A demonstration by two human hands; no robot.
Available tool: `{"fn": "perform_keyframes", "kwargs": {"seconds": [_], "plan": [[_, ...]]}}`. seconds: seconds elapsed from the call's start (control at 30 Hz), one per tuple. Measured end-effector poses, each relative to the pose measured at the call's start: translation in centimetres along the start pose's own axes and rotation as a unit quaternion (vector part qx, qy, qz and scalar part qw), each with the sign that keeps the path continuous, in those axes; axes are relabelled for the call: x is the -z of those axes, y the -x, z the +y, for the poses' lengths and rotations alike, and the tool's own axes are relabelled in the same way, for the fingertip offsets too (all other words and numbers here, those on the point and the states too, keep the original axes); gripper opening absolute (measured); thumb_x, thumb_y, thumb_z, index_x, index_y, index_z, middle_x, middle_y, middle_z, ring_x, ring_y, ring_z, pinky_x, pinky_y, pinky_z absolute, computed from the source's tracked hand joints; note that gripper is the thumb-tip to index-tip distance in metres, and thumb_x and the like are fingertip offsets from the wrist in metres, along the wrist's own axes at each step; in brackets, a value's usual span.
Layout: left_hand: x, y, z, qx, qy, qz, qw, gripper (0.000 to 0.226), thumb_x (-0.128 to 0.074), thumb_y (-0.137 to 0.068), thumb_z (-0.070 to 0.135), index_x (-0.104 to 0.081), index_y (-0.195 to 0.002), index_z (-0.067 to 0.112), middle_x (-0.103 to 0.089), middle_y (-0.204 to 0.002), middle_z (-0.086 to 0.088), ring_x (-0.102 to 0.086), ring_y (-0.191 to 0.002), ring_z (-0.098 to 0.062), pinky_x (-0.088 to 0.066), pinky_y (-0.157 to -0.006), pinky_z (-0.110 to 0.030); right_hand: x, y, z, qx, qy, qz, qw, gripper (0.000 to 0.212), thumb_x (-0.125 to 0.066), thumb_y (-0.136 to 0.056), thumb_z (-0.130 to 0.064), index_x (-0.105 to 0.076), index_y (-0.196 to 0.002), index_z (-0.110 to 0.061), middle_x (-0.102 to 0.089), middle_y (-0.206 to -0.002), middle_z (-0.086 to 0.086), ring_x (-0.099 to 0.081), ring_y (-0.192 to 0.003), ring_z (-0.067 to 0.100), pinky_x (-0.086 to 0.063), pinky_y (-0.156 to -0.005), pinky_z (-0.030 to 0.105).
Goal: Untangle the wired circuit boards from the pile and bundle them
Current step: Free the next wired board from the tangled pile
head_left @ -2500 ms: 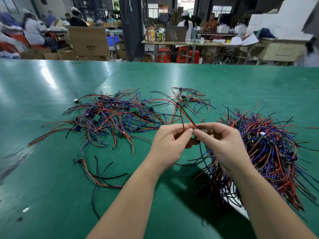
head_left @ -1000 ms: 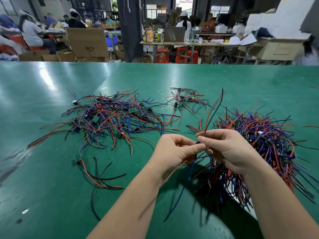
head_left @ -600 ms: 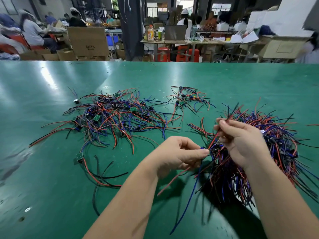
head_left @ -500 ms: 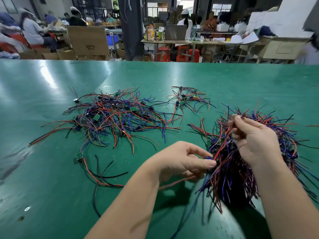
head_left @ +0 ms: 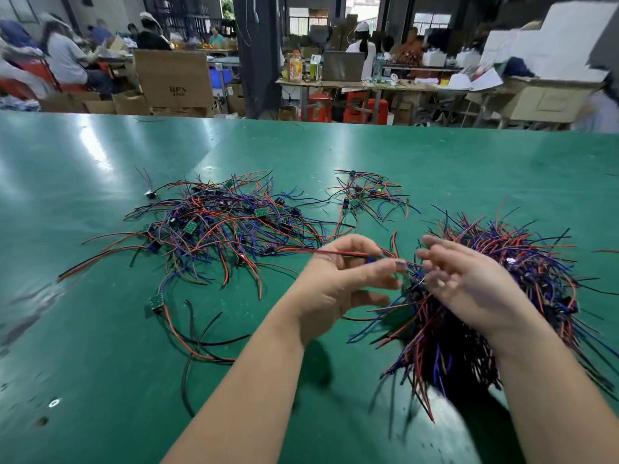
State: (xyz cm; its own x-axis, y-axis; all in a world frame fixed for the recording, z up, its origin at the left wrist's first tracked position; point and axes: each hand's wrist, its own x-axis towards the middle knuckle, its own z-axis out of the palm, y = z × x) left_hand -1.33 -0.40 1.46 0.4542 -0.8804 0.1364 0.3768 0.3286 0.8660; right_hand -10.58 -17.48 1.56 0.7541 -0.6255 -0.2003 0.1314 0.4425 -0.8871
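On the green table, close to the near edge, the person's two bare hands are hovering side by side, fingertips almost meeting. The left hand is reaching rightward with its fingers loosely spread and only gently bent. A red-and-black wire is running across between its uppermost fingers, and a small green board is hanging just beyond its fingertips. Motion blur is making it impossible to tell whether the fingers are actually pinching the wire or merely touching it. The right hand is pointing leftward with its fingers straight and fanned apart; they are blurred too, and nothing is plainly showing in their grasp. That hand is sitting over the near left part of the bundle, a thick sheaf of red, blue and black leads that is lying on the right of the table, its ends splaying out toward the near edge. The tangled pile of wired circuit boards is lying well apart to the left, with small green boards showing among the looping wires. A smaller cluster is lying farther back, between the pile and the bundle. One single board is lying apart near the pile's near edge, trailing red and black leads. Beyond the table, a cardboard box is standing on the floor and people are sitting at workbenches.
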Motion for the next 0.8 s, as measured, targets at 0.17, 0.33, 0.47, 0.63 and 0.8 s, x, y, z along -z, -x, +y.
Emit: {"fn": "perform_keyframes", "kwargs": {"seconds": [0.17, 0.33, 0.47, 0.63, 0.8], "plan": [[-0.5, -0.7, -1.1, -0.118, -0.002, 0.119, 0.986, 0.039, -0.089, -0.048, 0.012, -0.054, -0.066, 0.018, -0.073, -0.078, -0.003, -0.067, -0.06, -0.011, -0.051, -0.049, -0.02, -1.7, 1.4, 1.5, -0.012, 0.072, -0.176, 0.982, 0.021, -0.069, -0.066, -0.009, -0.077, -0.086, -0.008, -0.07, -0.076, 0.007, -0.06, -0.057, 0.009, -0.049, -0.053, 0.015], [-1.0, -0.8, -2.6, -0.193, -0.304, 0.179, 0.915, 0.038, -0.089, -0.055, 0.019, -0.054, -0.07, 0.027, -0.058, -0.068, 0.014, -0.053, -0.066, -0.006, -0.043, -0.062, -0.022, -3.4, 1.7, 2.1, 0.037, 0.001, -0.095, 0.995, 0.012, -0.064, -0.067, -0.01, -0.07, -0.074, -0.001, -0.07, -0.076, 0.007, -0.063, -0.06, 0.015, -0.052, -0.051, 0.018], [-0.7, -0.8, -1.9, -0.132, -0.273, 0.096, 0.948, 0.035, -0.061, -0.075, -0.011, -0.07, -0.087, 0.022, -0.07, -0.076, 0.009, -0.063, -0.071, -0.005, -0.05, -0.066, -0.018, -2.9, 1.4, 1.1, 0.042, -0.013, -0.022, 0.999, 0.009, -0.065, -0.062, -0.011, -0.067, -0.07, -0.007, -0.06, -0.055, -0.001, -0.045, -0.039, 0.004, -0.036, -0.035, 0.01], [-0.4, -0.4, -1.0, -0.011, -0.178, 0.092, 0.98, 0.007, -0.07, -0.083, 0.01, -0.074, -0.079, 0.013, -0.072, -0.073, -0.005, -0.065, -0.062, -0.012, -0.056, -0.063, -0.024, -2.0, 1.5, 1.0, 0.018, 0.08, -0.101, 0.991, 0.005, -0.068, -0.062, -0.006, -0.071, -0.06, -0.01, -0.062, -0.055, 0.002, -0.054, -0.044, 0.005, -0.045, -0.044, 0.013], [-0.6, -0.3, -1.7, 0.068, -0.214, 0.08, 0.971, 0.01, -0.077, -0.077, 0.007, -0.07, -0.084, 0.003, -0.068, -0.061, -0.005, -0.063, -0.055, -0.01, -0.049, -0.053, -0.017, -2.0, 1.7, 0.8, 0.013, 0.185, -0.062, 0.981, 0.019, -0.074, -0.055, -0.016, -0.064, -0.068, -0.006, -0.063, -0.057, 0.005, -0.055, -0.046, 0.01, -0.045, -0.044, 0.017]]}}
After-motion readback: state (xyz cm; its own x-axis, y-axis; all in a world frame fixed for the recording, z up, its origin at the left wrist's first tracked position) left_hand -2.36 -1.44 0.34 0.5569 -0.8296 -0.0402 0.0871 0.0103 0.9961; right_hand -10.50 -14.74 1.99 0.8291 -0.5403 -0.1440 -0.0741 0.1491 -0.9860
